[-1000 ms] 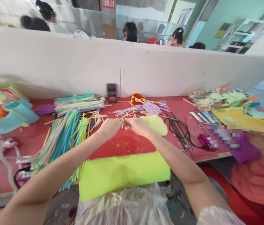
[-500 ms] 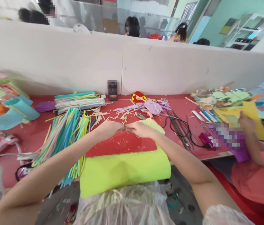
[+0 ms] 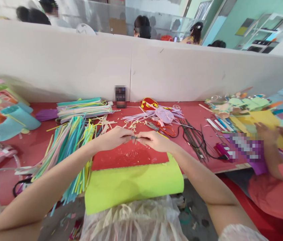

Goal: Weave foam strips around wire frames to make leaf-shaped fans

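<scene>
My left hand (image 3: 113, 138) and my right hand (image 3: 156, 141) meet above a red board (image 3: 131, 154). The fingertips of both are closed in a pinch on a small grey-green piece (image 3: 134, 137), too small to name and partly covered by the fingers. Bright yellow-green sheet material (image 3: 133, 184) curves over the near edge under the board, by my lap. Pale crumbs lie on the board below my hands. Just beyond my right hand are pliers (image 3: 153, 126) with red-orange handles, and many short cream cut bits (image 3: 132, 125) are scattered past the fingers.
Colourful strips (image 3: 67, 144) lie in bundles on the left. Lilac strips (image 3: 141, 116), dark thin rods (image 3: 193, 137) and a black cable (image 3: 204, 144) lie beyond and to the right. A phone (image 3: 120, 97) leans on the white partition (image 3: 81, 67). A co-worker's hands hold yellow sheet (image 3: 267, 120) at right.
My hands have come slightly nearer, and the small piece between the fingertips shows more. The pale yellow flap behind my right hand is out of sight, uncovering the pliers. The co-worker's yellow sheet has tipped flatter.
</scene>
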A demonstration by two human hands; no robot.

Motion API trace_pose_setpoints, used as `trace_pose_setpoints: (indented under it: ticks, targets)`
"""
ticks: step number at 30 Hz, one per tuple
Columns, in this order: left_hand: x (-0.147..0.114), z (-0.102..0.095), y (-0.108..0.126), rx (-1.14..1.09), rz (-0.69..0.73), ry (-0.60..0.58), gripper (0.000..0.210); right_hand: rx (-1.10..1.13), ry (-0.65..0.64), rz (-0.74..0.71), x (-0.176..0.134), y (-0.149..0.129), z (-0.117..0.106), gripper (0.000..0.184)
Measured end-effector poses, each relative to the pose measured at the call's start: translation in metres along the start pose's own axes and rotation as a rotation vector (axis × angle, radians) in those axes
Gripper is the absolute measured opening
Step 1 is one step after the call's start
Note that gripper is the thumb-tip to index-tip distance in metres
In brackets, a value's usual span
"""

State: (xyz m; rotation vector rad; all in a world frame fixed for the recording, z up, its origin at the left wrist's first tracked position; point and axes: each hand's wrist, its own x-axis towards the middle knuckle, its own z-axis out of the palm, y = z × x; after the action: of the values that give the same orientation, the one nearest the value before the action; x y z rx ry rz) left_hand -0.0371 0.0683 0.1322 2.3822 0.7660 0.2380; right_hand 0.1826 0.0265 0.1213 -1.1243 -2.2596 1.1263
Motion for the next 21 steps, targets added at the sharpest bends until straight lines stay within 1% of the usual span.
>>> trace_pose_setpoints:
  ticks: [4, 9, 17, 21]
  targets:
    - [0.0, -0.002, 0.002, -0.005, -0.014, -0.038, 0.026, 0.024, -0.026, 0.047, -0.001, 0.001, 0.001, 0.027]
    - [0.0, -0.006, 0.006, -0.04, 0.023, -0.09, 0.028, -0.045, 0.026, 0.049, -0.006, -0.009, 0.002, 0.023]
    - [-0.003, -0.011, 0.013, -0.073, 0.018, -0.169, 0.026, -0.069, 0.076, 0.032, -0.016, -0.02, 0.003, 0.023]
    - [-0.004, -0.014, 0.015, -0.095, 0.02, -0.184, 0.025, -0.078, 0.094, 0.034, -0.019, -0.024, 0.002, 0.023]
